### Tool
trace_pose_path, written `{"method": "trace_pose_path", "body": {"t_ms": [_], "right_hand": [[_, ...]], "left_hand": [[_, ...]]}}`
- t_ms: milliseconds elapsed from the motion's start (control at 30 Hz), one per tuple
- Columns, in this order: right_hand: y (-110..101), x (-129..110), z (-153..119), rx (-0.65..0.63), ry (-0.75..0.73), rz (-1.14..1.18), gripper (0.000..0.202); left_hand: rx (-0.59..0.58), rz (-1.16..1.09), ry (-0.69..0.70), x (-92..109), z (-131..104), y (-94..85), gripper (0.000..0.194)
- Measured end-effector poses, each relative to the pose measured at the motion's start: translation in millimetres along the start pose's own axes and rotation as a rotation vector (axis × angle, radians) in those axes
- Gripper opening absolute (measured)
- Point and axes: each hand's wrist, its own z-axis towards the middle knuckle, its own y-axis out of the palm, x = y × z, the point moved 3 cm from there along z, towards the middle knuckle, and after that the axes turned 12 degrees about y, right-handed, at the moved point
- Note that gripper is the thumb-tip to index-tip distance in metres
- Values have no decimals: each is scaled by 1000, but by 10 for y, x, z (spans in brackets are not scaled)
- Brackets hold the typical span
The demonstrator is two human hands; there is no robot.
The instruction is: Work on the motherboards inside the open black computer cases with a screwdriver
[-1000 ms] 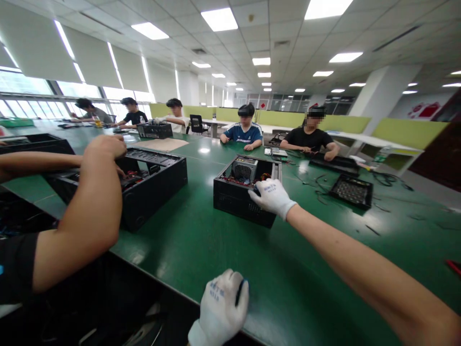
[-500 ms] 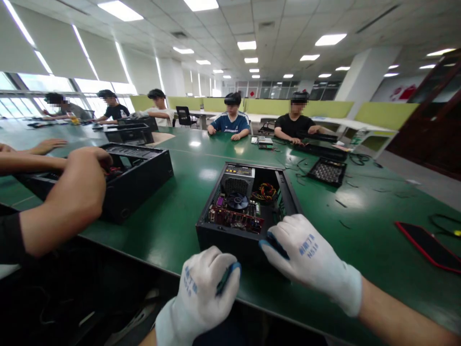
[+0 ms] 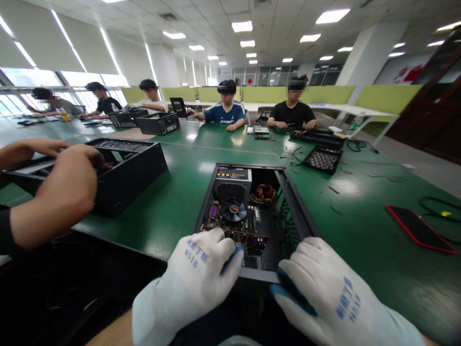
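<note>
Open black case (image 3: 272, 225), now nearer

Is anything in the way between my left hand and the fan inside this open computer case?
Yes: a reddish circuit card lies between the left hand and the fan. Nothing visible covers the fan from above.

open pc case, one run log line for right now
open pc case | on green table | left hand at near left edge | right hand at near right corner | fan and coiled wires visible inside
</note>
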Motion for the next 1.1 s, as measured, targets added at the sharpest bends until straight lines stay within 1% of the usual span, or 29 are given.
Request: {"method": "trace_pose_path", "body": {"t_ms": [133,233,333,400,500,533,633,733,800,900,1000,1100], "right_hand": [[-99,-39,-62,15,19,34,16],[-192,-15,-70,-25,16,70,18],[-243,79,41,-107,7,103,20],[-207,177,201,-159,6,54,25],[-10,339,522,-242,-12,-134,35],[88,386,635,-278,-21,-203,36],[430,465,935,-442,-66,-358,38],[727,419,1149,-612,-109,-445,42],[871,332,1234,-723,-151,-489,42],[1006,208,1299,-830,-193,-523,34],[1075,178,1333,-856,-190,-529,25],[1073,234,1342,-855,-173,-515,25]], "left_hand": [[-18,21,1,104,-71,-13,30],[-15,26,-2,153,-83,-8,31],[-12,25,-13,169,-74,-3,30],[-5,23,-15,170,-67,-5,28],[6,19,-20,165,-63,-6,27],[7,17,-21,164,-63,-4,27],[19,19,-18,167,-65,-3,27],[36,27,-17,172,-69,-12,26],[31,29,-16,175,-72,-15,26],[23,41,-25,176,-75,-13,27],[32,44,-33,175,-75,-10,27],[37,31,-28,174,-72,-4,26]]}}
